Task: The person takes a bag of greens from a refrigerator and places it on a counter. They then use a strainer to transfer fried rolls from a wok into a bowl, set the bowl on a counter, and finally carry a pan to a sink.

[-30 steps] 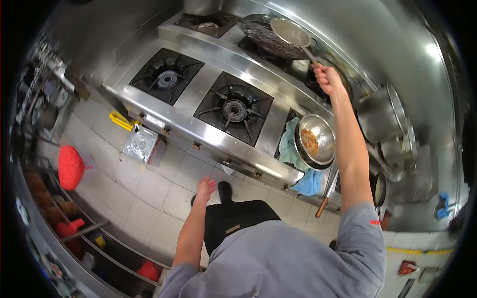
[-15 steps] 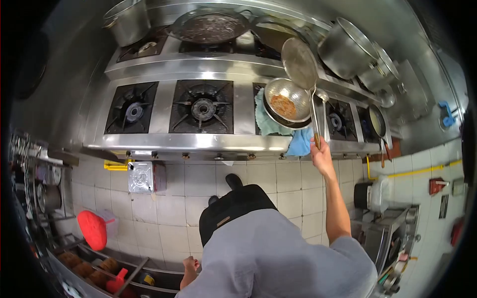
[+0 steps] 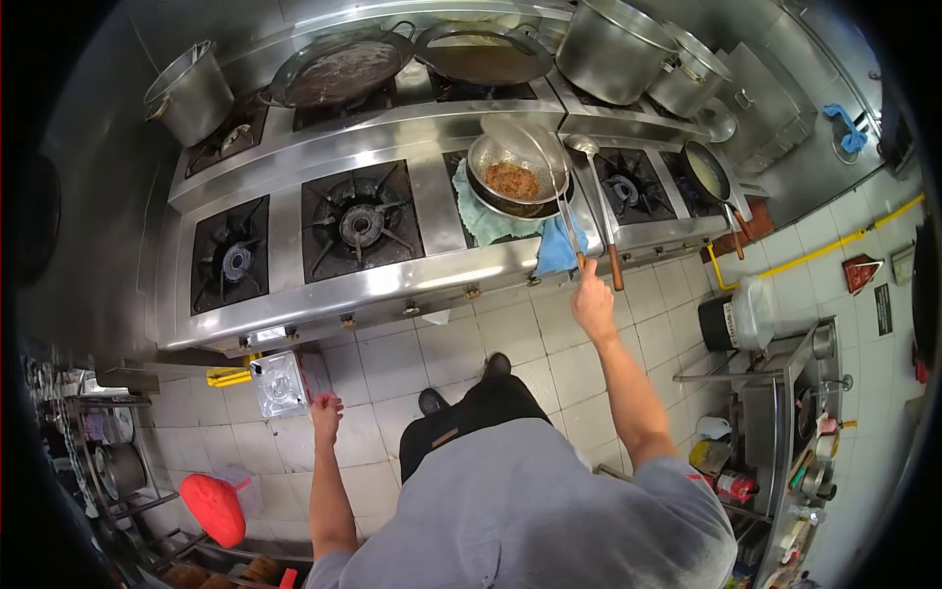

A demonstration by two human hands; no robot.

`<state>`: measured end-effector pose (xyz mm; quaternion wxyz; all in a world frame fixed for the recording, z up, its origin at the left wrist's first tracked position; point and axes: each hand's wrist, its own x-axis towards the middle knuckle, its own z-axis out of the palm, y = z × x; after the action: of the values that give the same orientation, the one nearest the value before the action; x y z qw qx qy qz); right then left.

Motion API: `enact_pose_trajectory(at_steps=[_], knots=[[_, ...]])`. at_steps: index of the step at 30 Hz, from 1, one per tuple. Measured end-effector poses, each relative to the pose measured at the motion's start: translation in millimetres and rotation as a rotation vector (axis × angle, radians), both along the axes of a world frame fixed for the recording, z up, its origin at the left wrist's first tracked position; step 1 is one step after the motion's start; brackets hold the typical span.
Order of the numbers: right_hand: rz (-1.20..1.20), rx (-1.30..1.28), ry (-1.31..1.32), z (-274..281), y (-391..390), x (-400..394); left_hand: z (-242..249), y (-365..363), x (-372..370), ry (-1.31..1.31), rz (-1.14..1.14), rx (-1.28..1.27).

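My right hand (image 3: 594, 302) is closed round the wooden handle of a long skimmer (image 3: 566, 211). Its round, flat head tilts over a metal colander (image 3: 488, 150) holding reddish-brown food bits (image 3: 513, 181). The colander sits in a dark pan (image 3: 535, 208), with a green cloth (image 3: 478, 214) beneath. Beside the skimmer, a ladle (image 3: 597, 187) with a wooden handle rests across the stove edge, and a blue cloth (image 3: 556, 247) hangs there. Away to the left, my left hand (image 3: 326, 417) is in the air near a square metal tin (image 3: 280, 385), fingers loosely apart, holding nothing.
Two wide woks (image 3: 343, 69) and large pots (image 3: 616, 54) stand on the raised back row of the stove (image 3: 392, 270). A frying pan (image 3: 705, 172) rests at the right. On the floor side are a red-covered tub (image 3: 213, 510) and a bin (image 3: 718, 322).
The skimmer has come down from a raised position to over the colander. My left hand has moved forward and up from my side. The camera view has turned and shifted.
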<state>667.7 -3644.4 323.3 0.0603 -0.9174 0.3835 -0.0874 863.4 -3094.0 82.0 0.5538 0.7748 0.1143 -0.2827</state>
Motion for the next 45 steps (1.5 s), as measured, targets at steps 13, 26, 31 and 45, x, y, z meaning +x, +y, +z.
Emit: enact_pose_trajectory(at_steps=[13,26,31,45], knots=[[0.065,0.063,-0.162,-49,-19,-9,-76,51,-177,0.398,-0.206,0.178],[-0.182,1.674,-0.7,-9,-40,31,-23,-2,-91,0.262,-0.105,0.104],[-0.326,0.977,-0.726,-83,-93,-4,0,-41,-88,0.225,-0.152,0.123],[-0.197,0.409,-0.752,-124,-186,-142,58,-310,-178,0.077,-0.56,0.119]])
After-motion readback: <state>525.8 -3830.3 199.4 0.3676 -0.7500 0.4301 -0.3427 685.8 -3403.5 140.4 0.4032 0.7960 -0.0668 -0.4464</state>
